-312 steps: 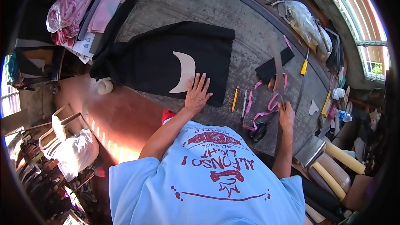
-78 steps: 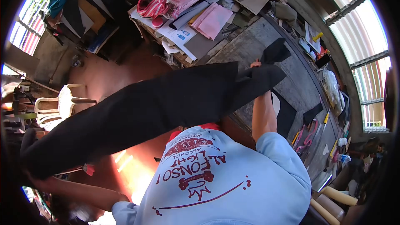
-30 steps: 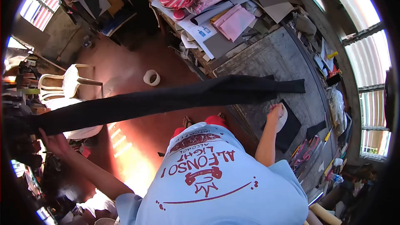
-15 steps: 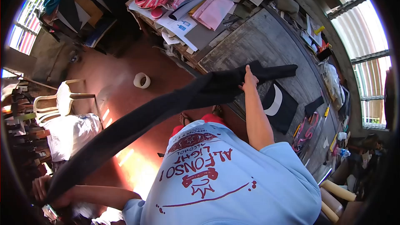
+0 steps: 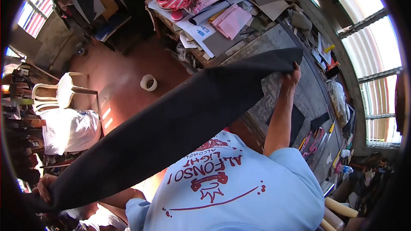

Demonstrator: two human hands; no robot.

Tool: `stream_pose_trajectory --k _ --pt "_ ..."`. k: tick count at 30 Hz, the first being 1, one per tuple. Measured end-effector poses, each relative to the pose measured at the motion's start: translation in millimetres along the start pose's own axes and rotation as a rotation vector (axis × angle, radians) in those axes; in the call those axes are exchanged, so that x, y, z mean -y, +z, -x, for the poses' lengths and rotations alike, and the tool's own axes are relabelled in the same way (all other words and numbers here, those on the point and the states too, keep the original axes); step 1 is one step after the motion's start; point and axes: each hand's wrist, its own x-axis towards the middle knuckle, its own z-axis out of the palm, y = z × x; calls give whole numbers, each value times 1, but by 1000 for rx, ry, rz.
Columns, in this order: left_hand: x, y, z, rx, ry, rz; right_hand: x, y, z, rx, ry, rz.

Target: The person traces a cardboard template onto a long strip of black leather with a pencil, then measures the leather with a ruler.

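Observation:
A long strip of black cloth point(image 5: 171, 115) is stretched diagonally across the front of my body. My left hand point(image 5: 45, 188), low at the far left, is closed on one end of it, and part of the cloth hangs past the fingers. My right hand point(image 5: 292, 76) grips the other end above the worktable point(image 5: 278, 38), with the fingers partly behind the cloth. Below my right forearm, a black piece of material point(image 5: 296, 124) lies on the table, partly hidden by the arm.
A white plastic chair point(image 5: 64, 90) and a white bag point(image 5: 70, 130) stand at left. A white ring-shaped roll point(image 5: 148, 83) lies on the red floor. Pink cloth point(image 5: 231, 21), papers and plastic crowd the table's far end. Pink-handled scissors point(image 5: 314, 141) lie at right.
My right hand has moved right and the cloth has gone from a narrow, bunched band to a wider, tauter sheet. It now covers more of my shirt and the table.

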Motion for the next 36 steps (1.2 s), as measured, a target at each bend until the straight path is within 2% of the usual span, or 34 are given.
stream_pose_trajectory --k 2,5,8,12,16,19,21,22,24,27,28,30,31,32,33,34,35,36 --pt "2 -55 10 -151 1 -163 -2 40 36 329 128 -328" --pt "44 -131 53 -437 -156 -469 -11 53 33 403 137 -210" --pt "91 -160 119 -541 -442 -534 -12 95 41 17 -49 -42" --pt "137 -172 167 -574 -711 -555 -17 88 16 -24 -16 164" --pt "160 -164 191 -564 -812 -551 14 108 7 25 -117 216" --pt "155 -146 205 -490 -819 -572 43 126 -4 82 -163 239" --pt "149 -147 207 -296 -753 -565 69 128 -9 106 -210 227" --pt "177 -107 204 -267 -629 -548 84 130 -11 64 -289 269" --pt "175 -120 213 -176 -638 -484 110 130 -16 -19 -434 356" --pt "189 -156 231 -606 -721 -427 165 110 -35 -121 -490 404" --pt "198 -168 230 -520 -736 -495 179 109 -33 -113 -444 389" --pt "224 -174 238 -501 -605 11 184 112 -28 -147 -470 401" --pt "253 -149 224 -970 -412 -2 182 109 -34 -154 -490 406" --pt "273 -148 217 -1068 -247 18 177 105 -40 -159 -503 411" --pt "305 -104 195 -1114 -179 -9 171 100 -47 -163 -514 415" --pt "309 -121 191 -1027 -239 -168 167 93 -55 -170 -510 394" --pt "302 -149 184 -336 -515 -123 166 85 -64 -175 -503 377" --pt "290 -205 175 -669 -444 -285 164 77 -71 -181 -496 366"
